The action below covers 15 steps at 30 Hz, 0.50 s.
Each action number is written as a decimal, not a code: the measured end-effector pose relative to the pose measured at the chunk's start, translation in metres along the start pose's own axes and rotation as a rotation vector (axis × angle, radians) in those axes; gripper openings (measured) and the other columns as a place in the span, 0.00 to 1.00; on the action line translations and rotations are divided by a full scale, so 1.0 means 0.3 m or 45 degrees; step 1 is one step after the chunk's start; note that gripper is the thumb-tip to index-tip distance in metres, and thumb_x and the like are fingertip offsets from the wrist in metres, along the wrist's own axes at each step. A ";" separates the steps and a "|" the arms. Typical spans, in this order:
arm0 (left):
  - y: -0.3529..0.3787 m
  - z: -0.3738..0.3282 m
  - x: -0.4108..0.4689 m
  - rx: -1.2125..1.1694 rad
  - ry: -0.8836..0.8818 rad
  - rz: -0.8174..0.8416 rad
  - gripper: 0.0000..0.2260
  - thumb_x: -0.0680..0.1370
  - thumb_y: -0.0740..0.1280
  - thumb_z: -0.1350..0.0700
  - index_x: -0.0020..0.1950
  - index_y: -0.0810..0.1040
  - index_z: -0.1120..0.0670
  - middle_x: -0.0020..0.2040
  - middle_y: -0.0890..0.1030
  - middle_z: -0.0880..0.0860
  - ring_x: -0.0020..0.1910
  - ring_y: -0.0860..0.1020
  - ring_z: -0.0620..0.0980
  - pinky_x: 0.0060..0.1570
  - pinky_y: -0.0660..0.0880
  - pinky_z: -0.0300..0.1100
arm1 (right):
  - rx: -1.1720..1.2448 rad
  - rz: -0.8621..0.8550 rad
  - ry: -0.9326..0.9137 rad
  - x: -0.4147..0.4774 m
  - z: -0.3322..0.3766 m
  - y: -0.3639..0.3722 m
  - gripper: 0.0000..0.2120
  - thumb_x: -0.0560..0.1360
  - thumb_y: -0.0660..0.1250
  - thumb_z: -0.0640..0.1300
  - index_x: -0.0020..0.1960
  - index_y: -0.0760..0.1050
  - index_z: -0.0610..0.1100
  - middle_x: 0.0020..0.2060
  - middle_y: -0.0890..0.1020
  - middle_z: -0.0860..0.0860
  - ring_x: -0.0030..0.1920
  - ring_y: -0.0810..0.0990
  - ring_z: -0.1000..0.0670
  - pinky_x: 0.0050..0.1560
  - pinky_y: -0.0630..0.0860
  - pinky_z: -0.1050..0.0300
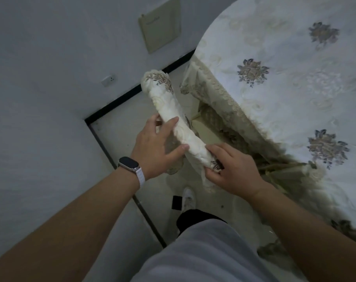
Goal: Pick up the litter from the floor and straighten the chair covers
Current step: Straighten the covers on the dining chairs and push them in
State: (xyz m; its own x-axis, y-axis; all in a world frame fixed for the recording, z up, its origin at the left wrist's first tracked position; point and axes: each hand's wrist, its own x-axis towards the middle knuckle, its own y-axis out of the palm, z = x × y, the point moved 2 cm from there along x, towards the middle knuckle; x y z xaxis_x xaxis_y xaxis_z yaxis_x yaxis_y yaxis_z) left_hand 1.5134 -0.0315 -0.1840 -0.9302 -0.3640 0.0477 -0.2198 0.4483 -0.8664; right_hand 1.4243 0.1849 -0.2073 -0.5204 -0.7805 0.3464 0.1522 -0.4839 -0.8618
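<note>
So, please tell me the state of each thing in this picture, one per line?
chair cover: bunched on the chair top, not straight
left hand: fingers laid around the cover
right hand: pinching the cover's near end
tablecloth: spread flat, lace edge hanging
wall socket: nothing plugged in

pale tiled floor [120, 135], white shoe [188, 197], cloth-draped table [285, 78]

- Bare forearms, no sleeves in view.
- Left wrist: smartwatch [128, 163], dark rectangular face, white woven band.
- Grey shorts [209, 253].
- White shoe [188, 198].
</note>
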 end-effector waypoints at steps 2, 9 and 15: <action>-0.012 0.002 0.062 0.079 0.052 0.037 0.36 0.70 0.61 0.28 0.74 0.66 0.45 0.69 0.66 0.59 0.66 0.69 0.59 0.64 0.71 0.58 | -0.039 0.012 0.067 0.000 -0.039 -0.004 0.21 0.69 0.69 0.53 0.58 0.81 0.44 0.50 0.83 0.50 0.41 0.83 0.47 0.29 0.77 0.55; -0.045 -0.008 0.254 0.422 0.385 0.017 0.35 0.72 0.56 0.25 0.66 0.76 0.49 0.56 0.74 0.57 0.54 0.74 0.59 0.54 0.71 0.54 | -0.162 -0.039 0.248 -0.019 -0.132 -0.053 0.20 0.68 0.70 0.57 0.55 0.83 0.47 0.47 0.84 0.52 0.41 0.83 0.50 0.32 0.75 0.60; -0.009 0.019 0.359 0.391 0.780 0.156 0.34 0.74 0.55 0.27 0.61 0.79 0.54 0.60 0.78 0.57 0.62 0.73 0.58 0.63 0.66 0.58 | -0.209 -0.081 0.318 -0.031 -0.116 -0.041 0.24 0.72 0.66 0.63 0.54 0.83 0.44 0.45 0.84 0.49 0.40 0.82 0.48 0.33 0.77 0.57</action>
State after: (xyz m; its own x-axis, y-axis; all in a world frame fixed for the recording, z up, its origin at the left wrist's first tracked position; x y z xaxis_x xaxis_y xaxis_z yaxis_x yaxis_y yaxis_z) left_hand 1.4156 -0.0765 -0.1795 -0.9612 0.2411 0.1344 -0.0937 0.1728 -0.9805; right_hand 1.3981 0.2119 -0.2128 -0.7181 -0.6195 0.3171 -0.0145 -0.4422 -0.8968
